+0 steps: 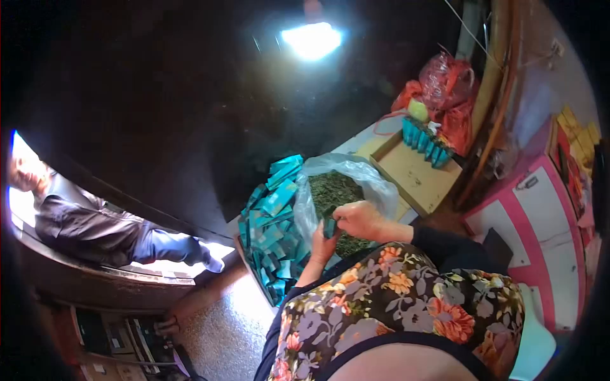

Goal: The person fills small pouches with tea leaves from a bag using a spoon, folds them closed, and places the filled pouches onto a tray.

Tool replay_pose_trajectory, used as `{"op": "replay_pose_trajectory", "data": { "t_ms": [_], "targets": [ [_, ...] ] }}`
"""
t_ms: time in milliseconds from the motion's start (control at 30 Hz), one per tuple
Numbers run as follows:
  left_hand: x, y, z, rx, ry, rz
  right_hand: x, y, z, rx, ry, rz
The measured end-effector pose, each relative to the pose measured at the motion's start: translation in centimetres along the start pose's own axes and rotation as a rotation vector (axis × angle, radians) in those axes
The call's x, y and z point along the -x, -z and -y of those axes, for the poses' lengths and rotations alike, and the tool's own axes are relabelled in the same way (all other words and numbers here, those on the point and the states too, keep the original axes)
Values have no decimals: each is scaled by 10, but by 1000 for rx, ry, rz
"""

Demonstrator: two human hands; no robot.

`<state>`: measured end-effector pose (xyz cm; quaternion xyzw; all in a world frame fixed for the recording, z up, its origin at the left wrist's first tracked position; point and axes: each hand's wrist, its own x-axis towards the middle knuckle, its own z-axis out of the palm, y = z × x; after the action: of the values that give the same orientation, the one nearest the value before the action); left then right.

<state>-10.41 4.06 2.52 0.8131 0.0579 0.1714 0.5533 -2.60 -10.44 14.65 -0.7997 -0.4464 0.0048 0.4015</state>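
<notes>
My left hand (321, 249) is closed around a small dark teal packet (329, 228), held upright over the near side of an open clear plastic bag (309, 209). Dried green leaves (335, 190), looking like loose tea, fill the bag. My right hand (367, 220) comes in from the right with its fingers pinched together at the top of the packet. What those fingers hold is too small to make out. Left of the bag lies a big heap of flat teal packets (270, 222).
Beyond the bag, a shallow cardboard tray (413, 178) holds a row of upright teal packets (424, 143). Red plastic bags (448, 86) sit behind it. A pink-and-white cabinet (540, 222) stands at right. A person in a dark jacket (86, 225) is in the doorway at left.
</notes>
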Motion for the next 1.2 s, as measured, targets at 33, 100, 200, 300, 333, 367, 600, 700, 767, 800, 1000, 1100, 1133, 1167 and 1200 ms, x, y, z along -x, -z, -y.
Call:
{"op": "replay_pose_trajectory", "data": {
  "t_ms": [33,100,200,300,333,367,600,700,767,800,1000,1100,1133,1167,1200],
  "targets": [
    [-1,0,0,-49,36,12,1,-1,-2,-23,10,-29],
    [-9,1,1,-94,47,57,1,5,0,-45,-19,-67],
    [-22,1,-55,-106,59,10,1,14,-26,-110,0,-194],
    [-35,-11,-57,18,35,20,9,41,-43,-414,-258,-184],
    [-39,-16,-63,10,48,11,14,47,-51,-536,-322,-180],
    [-42,-20,-66,-51,-6,-12,18,53,-59,-654,-382,-180],
    [-53,-47,-83,-113,-5,-41,39,76,-73,-710,-355,-229],
    [-60,-63,-82,-127,2,-49,42,86,-71,-705,-395,-228],
    [-63,-74,-83,-98,-29,-32,48,90,-76,-741,-424,-244],
    [-67,-79,-83,-73,-58,-29,49,92,-80,-769,-433,-263],
    [-83,-99,-91,-89,-100,27,56,107,-93,-736,-447,-352],
    [-85,-102,-99,-101,-97,84,57,113,-94,-744,-421,-357],
    [-87,-102,-103,-72,-98,147,56,116,-96,-753,-419,-343],
    [-86,-102,-105,-43,-95,208,56,120,-96,-755,-424,-343],
    [-88,-101,-102,54,-84,273,53,127,-96,-564,-295,-282]
  ]
}}
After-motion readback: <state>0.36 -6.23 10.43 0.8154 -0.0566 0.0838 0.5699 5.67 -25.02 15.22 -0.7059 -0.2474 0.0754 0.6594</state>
